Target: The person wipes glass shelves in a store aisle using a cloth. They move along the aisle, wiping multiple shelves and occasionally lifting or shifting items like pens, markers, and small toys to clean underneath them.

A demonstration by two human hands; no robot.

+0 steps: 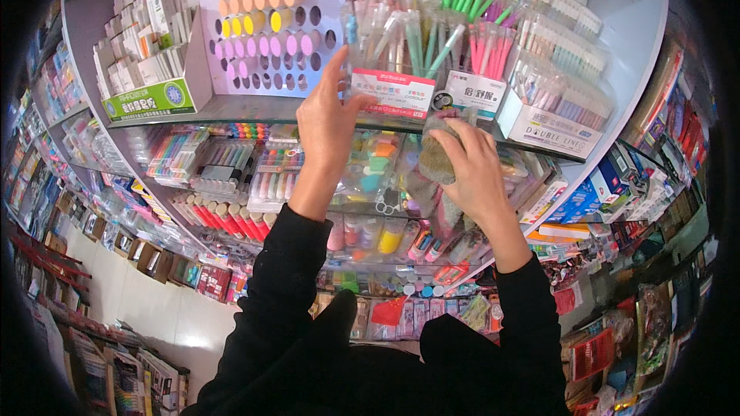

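Observation:
My left hand (325, 121) is at the left end of a red-and-white display box (394, 92) of gel pens, fingers apart. Its thumb lies over the box's lower left corner; whether it presses there I cannot tell. My right hand (475, 170) grips a grey-brown cloth (436, 157) at the front edge of the glass shelf (260, 119). The cloth's lower part hangs below that edge. Just behind it stands a white pen box (475, 92) with pink pens (491, 49), and a small black round item (443, 100) sits at its left corner.
A blue display board (315, 6) of coloured cylinders and a green-fronted carton (150, 98) fill the shelf's left. At right is a white box (546, 127) of pens. Lower shelves hold pen sets (179, 153), red-bodied tubes (225, 216) and scissors (388, 202). Tiled floor (173, 323) shows lower left.

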